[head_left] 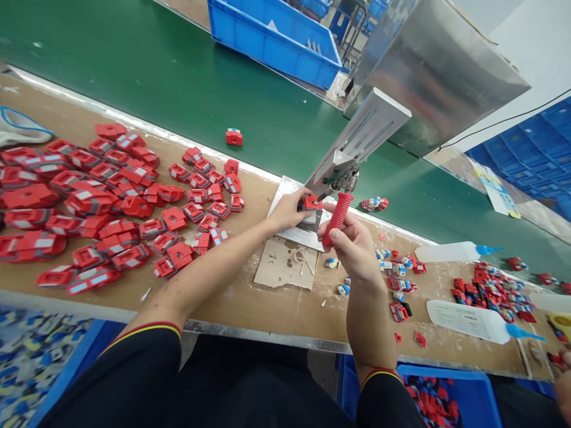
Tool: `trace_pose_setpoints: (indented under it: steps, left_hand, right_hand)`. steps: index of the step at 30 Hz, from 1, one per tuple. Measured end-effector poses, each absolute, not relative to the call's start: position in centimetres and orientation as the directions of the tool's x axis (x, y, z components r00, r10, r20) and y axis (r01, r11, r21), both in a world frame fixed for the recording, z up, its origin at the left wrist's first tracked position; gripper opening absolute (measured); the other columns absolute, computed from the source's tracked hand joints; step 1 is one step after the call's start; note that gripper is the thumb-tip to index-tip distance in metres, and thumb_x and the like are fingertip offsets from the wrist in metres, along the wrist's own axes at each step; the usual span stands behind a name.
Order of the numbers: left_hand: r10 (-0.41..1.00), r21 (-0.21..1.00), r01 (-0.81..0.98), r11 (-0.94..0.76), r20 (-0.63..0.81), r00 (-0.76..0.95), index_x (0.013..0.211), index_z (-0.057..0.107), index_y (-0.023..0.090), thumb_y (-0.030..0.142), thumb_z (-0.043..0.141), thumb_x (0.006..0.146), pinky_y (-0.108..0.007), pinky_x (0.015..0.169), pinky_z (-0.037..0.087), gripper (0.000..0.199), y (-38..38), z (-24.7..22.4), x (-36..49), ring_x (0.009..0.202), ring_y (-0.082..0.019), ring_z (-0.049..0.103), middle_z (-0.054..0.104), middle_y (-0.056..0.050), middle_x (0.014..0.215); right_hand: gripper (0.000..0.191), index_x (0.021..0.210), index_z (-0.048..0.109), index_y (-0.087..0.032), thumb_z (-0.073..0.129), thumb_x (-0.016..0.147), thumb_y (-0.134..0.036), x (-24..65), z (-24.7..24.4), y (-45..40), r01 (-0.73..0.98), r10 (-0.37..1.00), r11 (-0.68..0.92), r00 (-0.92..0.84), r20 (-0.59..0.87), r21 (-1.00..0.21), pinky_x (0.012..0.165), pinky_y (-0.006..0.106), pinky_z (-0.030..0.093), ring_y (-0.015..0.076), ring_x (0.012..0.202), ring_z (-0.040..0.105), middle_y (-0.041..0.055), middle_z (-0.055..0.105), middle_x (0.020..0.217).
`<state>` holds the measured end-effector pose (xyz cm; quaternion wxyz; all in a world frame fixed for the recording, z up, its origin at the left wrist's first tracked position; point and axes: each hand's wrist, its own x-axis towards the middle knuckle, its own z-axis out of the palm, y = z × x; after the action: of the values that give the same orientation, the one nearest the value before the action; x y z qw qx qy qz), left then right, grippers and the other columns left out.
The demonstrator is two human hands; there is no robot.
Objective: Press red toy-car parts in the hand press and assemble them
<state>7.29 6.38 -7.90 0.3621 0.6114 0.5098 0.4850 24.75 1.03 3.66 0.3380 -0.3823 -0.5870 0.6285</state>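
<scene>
My left hand (pixel 289 210) has its fingers closed on a small red part (pixel 312 203) at the metal clamp press (pixel 341 169). Beneath the part lies a grey block (pixel 309 219) on the press's metal base plate (pixel 279 204). The red ribbed handle (pixel 339 217) of the press is in my right hand (pixel 357 244), with the thumb and fingers around it. Many red parts with grey edges (pixel 93 199) are heaped on the brown workbench (pixel 241 303) to the left. A torn piece of cardboard (pixel 276 264) with cotton swabs sits in front of the base plate.
Behind the bench runs a green conveyor belt (pixel 156 71) carrying a red piece (pixel 234 137). White bottles with blue nozzles (pixel 466 321) and piles of assembled parts (pixel 491 291) are at the right. Blue bins (pixel 473 395) stand below the bench. Another person's hand (pixel 564 380) shows at the right edge.
</scene>
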Motion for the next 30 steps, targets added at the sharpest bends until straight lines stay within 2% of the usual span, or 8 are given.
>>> trace_pose_setpoints:
  steps: [7, 15, 19, 22, 26, 28, 30]
  left_hand:
    - [0.976, 0.947, 0.246, -0.206, 0.217, -0.016, 0.122, 0.064, 0.020, 0.011, 0.078, 0.081, -0.039, 0.100, 0.057, 0.044, 6.2, -8.1, 7.4, 0.105, -0.023, 0.075, 0.079, -0.006, 0.116]
    - [0.971, 0.933, 0.289, -0.216, 0.235, -0.033, 0.120, 0.065, 0.021, 0.013, 0.077, 0.080, -0.036, 0.093, 0.058, 0.043, 6.2, -8.3, 7.5, 0.097, -0.022, 0.076, 0.080, -0.004, 0.107]
    - [0.971, 0.932, 0.292, -0.217, 0.237, -0.033, 0.119, 0.066, 0.020, 0.018, 0.076, 0.081, -0.033, 0.086, 0.058, 0.039, 6.1, -8.2, 7.5, 0.093, -0.021, 0.076, 0.080, -0.004, 0.103]
    - [0.972, 0.936, 0.276, -0.219, 0.233, -0.019, 0.118, 0.067, 0.020, 0.023, 0.077, 0.082, -0.032, 0.083, 0.058, 0.038, 6.1, -8.0, 7.4, 0.089, -0.021, 0.076, 0.080, -0.003, 0.098]
    - [0.974, 0.937, 0.275, -0.217, 0.227, -0.004, 0.120, 0.066, 0.019, 0.021, 0.077, 0.082, -0.033, 0.086, 0.059, 0.039, 6.0, -8.0, 7.9, 0.094, -0.021, 0.076, 0.081, -0.004, 0.101]
    - [0.971, 0.928, 0.288, -0.236, 0.240, 0.025, 0.124, 0.064, 0.019, 0.020, 0.075, 0.083, -0.035, 0.090, 0.061, 0.043, 5.9, -7.9, 7.8, 0.099, -0.022, 0.077, 0.081, -0.006, 0.108]
    - [0.957, 0.900, 0.326, -0.289, 0.285, 0.061, 0.133, 0.062, 0.018, 0.016, 0.073, 0.083, -0.039, 0.096, 0.061, 0.051, 5.8, -7.6, 6.6, 0.110, -0.025, 0.076, 0.079, -0.011, 0.122]
  right_hand:
    - [0.065, 0.134, 0.070, -0.022, 0.087, 0.079, -0.054, 25.0, 3.9, 1.0, 0.029, 0.875, -0.047, -0.481, -0.056, -0.998, 0.054, 0.027, 0.048, 0.0145, 0.069, 0.061, 0.0007, 0.070, 0.077]
    - [0.064, 0.132, 0.069, -0.023, 0.087, 0.079, -0.055, 25.2, 2.7, 1.2, 0.016, 0.867, -0.048, -0.495, -0.050, -0.999, 0.054, 0.026, 0.051, 0.0152, 0.071, 0.067, 0.0013, 0.073, 0.082]
    - [0.054, 0.122, 0.069, -0.022, 0.082, 0.084, -0.058, 24.8, 0.5, 1.9, 0.122, 0.873, 0.014, -0.485, -0.047, -0.992, 0.055, 0.026, 0.054, 0.0160, 0.074, 0.071, 0.0033, 0.074, 0.089]
    - [0.048, 0.113, 0.068, -0.021, 0.077, 0.087, -0.060, 23.9, -1.9, 3.1, 0.173, 0.908, 0.106, -0.418, 0.025, -0.979, 0.053, 0.025, 0.053, 0.0131, 0.067, 0.069, 0.0029, 0.072, 0.091]
    - [0.049, 0.117, 0.067, -0.022, 0.073, 0.090, -0.061, 23.5, -3.6, 4.2, 0.172, 0.892, 0.152, -0.447, 0.060, -0.973, 0.050, 0.024, 0.053, 0.0107, 0.061, 0.066, 0.0037, 0.072, 0.097]
    - [0.050, 0.123, 0.066, -0.023, 0.073, 0.090, -0.061, 24.3, -3.4, 4.2, 0.178, 0.889, 0.207, -0.446, 0.108, -0.962, 0.051, 0.025, 0.054, 0.0113, 0.063, 0.067, 0.0063, 0.073, 0.106]
    - [0.050, 0.131, 0.064, -0.026, 0.070, 0.093, -0.058, 26.0, -2.8, 3.7, 0.201, 0.907, 0.314, -0.353, 0.231, -0.928, 0.052, 0.025, 0.055, 0.0126, 0.070, 0.068, 0.0087, 0.072, 0.117]
